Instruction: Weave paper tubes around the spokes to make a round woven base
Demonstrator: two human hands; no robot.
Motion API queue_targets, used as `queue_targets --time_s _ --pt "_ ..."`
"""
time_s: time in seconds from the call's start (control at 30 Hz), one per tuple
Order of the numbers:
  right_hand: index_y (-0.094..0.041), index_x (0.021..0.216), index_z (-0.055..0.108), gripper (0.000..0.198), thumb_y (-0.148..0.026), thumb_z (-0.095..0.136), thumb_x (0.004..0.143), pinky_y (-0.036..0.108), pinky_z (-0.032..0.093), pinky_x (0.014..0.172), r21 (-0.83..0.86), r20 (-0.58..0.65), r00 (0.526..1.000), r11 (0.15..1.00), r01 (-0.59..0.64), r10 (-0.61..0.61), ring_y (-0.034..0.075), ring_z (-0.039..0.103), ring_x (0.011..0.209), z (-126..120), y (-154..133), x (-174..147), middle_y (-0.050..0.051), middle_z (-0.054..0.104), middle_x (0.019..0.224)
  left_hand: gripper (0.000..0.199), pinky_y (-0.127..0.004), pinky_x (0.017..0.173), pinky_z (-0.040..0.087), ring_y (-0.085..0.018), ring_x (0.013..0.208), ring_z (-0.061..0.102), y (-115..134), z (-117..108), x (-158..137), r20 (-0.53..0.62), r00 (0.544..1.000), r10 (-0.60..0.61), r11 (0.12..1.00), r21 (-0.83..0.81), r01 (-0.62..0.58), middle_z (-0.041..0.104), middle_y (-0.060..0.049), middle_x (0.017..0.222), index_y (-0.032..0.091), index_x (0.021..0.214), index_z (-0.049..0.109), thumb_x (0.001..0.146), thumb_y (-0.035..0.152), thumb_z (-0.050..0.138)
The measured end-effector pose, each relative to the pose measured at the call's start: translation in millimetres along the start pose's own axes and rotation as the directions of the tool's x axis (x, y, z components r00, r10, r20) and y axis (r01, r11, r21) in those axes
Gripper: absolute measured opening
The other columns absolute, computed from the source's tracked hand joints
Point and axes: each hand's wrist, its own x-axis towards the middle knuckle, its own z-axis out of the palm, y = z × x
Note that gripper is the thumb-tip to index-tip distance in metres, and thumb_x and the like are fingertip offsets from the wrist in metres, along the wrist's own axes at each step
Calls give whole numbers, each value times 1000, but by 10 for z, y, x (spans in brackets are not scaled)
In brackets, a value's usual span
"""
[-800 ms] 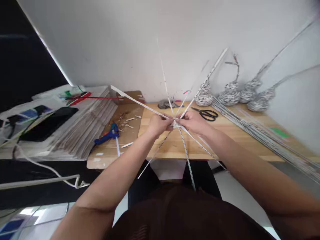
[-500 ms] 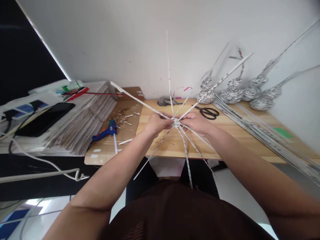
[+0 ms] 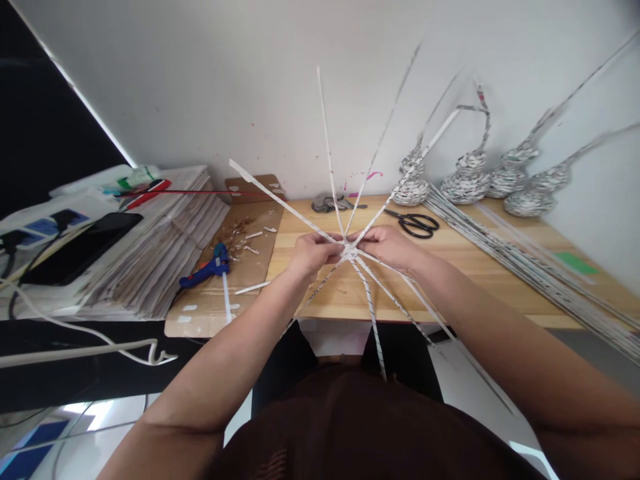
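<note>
Between the front and back edges of the worktop [image 3: 457, 250], your left hand [image 3: 315, 255] and right hand [image 3: 387, 245] pinched rolled-paper spokes [image 3: 371, 307] at their hub [image 3: 349, 252], seemingly arranging them; steadiness seemed needed next.

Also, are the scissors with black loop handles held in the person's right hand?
No, the black-handled scissors lie on the pale wooden tabletop; the right hand holds a star of white paper rods.

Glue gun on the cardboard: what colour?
Mostly blue. The glue gun shows best in the head view, on the cardboard.
</note>
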Motion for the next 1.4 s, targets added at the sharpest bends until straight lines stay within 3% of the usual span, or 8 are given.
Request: queue_targets --time_s 0.1,0.27,0.47,0.83,1.0,1.1,1.2,1.4 --pt "-21 92 77 19 -21 72 75 31 52 91 35 4 1000 999 -24 24 18 70 89 32 -32 -14 3 77 91 19 -24 62 56 -12 61 65 -20 -11 13 11 1000 -21 1000 -19 21 70 -5 72 10 76 72 59 4 79" --pt "-18 91 77 20 -12 68 74 28 53 84 56 -35 995 994 -95 97 16 70 82 40 -37 -30 3 77 85 11 -15 45 43 -6 48 54 -29 7 54 29 995 -92 996 20 91 66 -3 60 10 68 73 61 5 80" --pt "-17 86 76 19 -9 64 73 28 53 78 -5 -59 994 995 -97 97 16 68 76 12 -28 -61 4 75 81 15 -19 65 56 -10 64 65 -26 77 62 100 978 -185 972 -126 197 70 -6 70 9 61 70 70 -3 73" --pt "-16 82 75 16 -10 63 73 25 52 76 20 -18 995 995 -101 101 15 66 77 -54 8 -85 4 74 80 15 -19 60 57 -11 62 65 -42 145 87 52 980 -190 974 -119 195 69 -6 68 7 62 68 75 -2 68" --pt "-15 86 75 18 -14 66 71 18 44 48 82 19 984 980 -180 179 9 57 55 -72 39 -88 2 71 70 16 -23 68 57 -11 63 65 -94 170 92 46 984 -170 979 -107 175 69 -5 68 8 61 68 73 -2 69" --pt "-16 88 74 21 -15 66 69 18 40 46 57 48 988 987 -152 149 9 55 53 -78 16 -105 1 69 68 14 -24 71 57 -11 64 65 -116 182 96 67 984 -163 981 -92 169 69 -5 68 9 62 69 73 0 70" --pt "-16 82 73 15 -21 67 69 22 44 52 12 -56 993 995 -99 99 13 60 60 -53 -11 -120 2 69 68 11 -26 74 58 -11 65 65 -119 199 92 78 987 -143 986 -77 149 69 -4 67 10 62 69 69 3 75" --pt "-19 74 72 16 -34 66 76 26 44 58 -376 -328 943 924 -72 -60 17 64 65 91 -53 -142 4 72 72 8 -26 73 59 -12 67 66 -93 232 71 91 989 -117 989 -83 125 70 -5 71 8 65 70 71 3 73"
